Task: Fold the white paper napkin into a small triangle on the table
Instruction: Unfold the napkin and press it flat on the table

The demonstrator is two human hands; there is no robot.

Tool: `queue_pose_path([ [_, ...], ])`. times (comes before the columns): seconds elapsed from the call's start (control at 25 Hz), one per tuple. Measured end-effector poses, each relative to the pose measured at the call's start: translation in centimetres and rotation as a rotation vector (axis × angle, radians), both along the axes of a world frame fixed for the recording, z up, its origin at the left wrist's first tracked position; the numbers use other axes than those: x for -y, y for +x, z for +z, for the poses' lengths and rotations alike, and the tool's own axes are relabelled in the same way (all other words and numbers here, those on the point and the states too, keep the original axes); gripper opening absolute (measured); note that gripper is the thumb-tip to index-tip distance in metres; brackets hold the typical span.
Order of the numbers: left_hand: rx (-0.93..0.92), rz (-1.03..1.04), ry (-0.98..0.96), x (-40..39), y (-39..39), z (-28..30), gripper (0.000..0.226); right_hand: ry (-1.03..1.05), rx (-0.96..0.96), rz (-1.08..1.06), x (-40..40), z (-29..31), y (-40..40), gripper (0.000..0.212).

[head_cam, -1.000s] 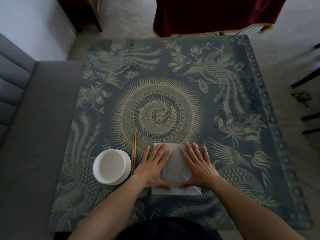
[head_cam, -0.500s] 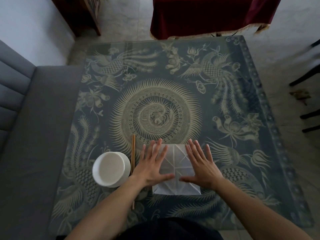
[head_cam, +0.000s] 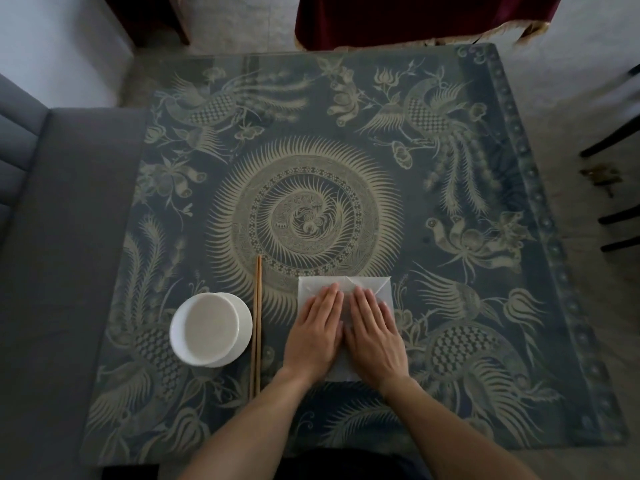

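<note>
The white paper napkin [head_cam: 372, 284] lies flat near the front of the patterned table [head_cam: 450, 202], with crease lines showing along its far edge. My left hand [head_cam: 317, 336] and my right hand [head_cam: 374, 336] rest palm-down on it, side by side, fingers together and pointing away from me. They cover most of the napkin; only its far strip, right edge and a bit of the near edge show. Neither hand grips anything.
A white bowl [head_cam: 210, 329] stands left of the napkin, with a pair of chopsticks [head_cam: 257, 323] lying lengthwise between bowl and napkin. A grey sofa [head_cam: 52, 254] borders the table's left side. Dark chair legs [head_cam: 616, 216] stand to the right; a red-draped table [head_cam: 415, 19] lies beyond.
Both hands have slid inward from the napkin's sides to its middle and closed their spread fingers, pressing it flat. The napkin has stayed in place.
</note>
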State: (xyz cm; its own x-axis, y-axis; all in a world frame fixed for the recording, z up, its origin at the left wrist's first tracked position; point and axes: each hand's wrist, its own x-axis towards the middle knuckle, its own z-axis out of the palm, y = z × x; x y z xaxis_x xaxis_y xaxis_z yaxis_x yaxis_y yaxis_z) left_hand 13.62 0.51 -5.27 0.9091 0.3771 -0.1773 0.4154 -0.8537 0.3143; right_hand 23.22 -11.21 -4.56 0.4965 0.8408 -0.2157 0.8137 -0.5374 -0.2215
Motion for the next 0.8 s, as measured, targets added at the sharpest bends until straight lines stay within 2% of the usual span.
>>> queue_pose_path([
  [0.28,-0.111,0.018,0.101,-1.1,-1.0,-0.8,0.072,-0.051,0.000,-0.047,2.1,-0.9,1.9,0.083],
  [0.48,-0.145,0.058,0.094,-1.2,-1.0,-1.0,0.082,-0.099,0.026,-0.078,2.6,-0.8,2.3,0.089],
  [0.64,-0.091,0.092,0.094,-1.3,-1.0,-0.4,0.082,-0.027,0.037,-0.094,2.4,-0.2,2.0,0.088],
  [0.8,0.020,0.047,0.011,-1.4,0.6,0.5,0.067,0.127,0.009,-0.009,0.0,0.5,1.9,0.066],
])
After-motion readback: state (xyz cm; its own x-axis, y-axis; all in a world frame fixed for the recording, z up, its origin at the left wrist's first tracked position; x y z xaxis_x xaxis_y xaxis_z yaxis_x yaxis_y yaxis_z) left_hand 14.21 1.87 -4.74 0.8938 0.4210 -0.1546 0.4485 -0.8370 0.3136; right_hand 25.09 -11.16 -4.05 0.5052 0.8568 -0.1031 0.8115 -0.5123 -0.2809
